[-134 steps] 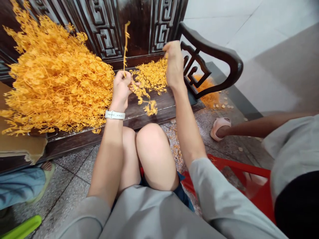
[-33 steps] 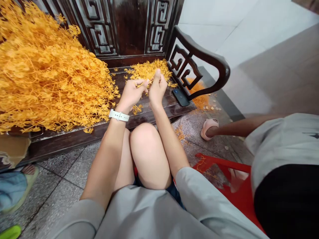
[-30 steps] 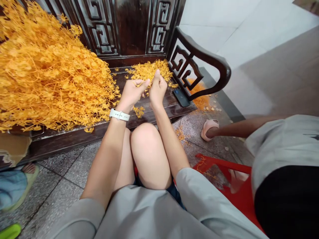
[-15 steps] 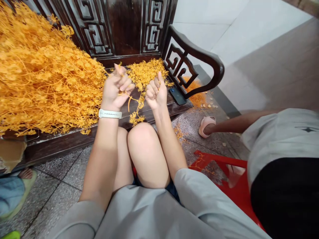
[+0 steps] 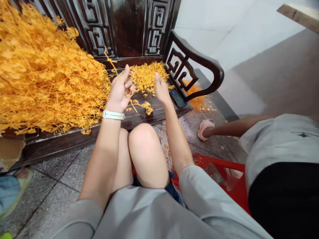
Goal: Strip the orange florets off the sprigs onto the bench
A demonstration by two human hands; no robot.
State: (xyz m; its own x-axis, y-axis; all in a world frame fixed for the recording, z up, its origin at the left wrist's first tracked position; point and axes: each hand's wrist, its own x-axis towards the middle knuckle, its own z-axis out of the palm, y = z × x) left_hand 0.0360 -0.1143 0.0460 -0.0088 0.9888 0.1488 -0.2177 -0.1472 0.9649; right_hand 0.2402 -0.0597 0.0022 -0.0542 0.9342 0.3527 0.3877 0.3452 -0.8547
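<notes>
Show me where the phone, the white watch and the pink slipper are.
phone (image 5: 176, 98), head view, middle of its dark back.
watch (image 5: 113, 115), head view, white band on the left wrist.
slipper (image 5: 204, 126), head view, top of the pink upper.

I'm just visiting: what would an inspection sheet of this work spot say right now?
Surface: dark carved wooden bench.
Job's things: orange sprig in the left hand; big orange heap at left, small pile behind.
Clutter: dark phone on bench; orange bits on floor.
Hands: left grips sprig; right hand beside it, grip unclear.
Cables: nothing seen.
Surroundings: red stool, another person's leg.
</notes>
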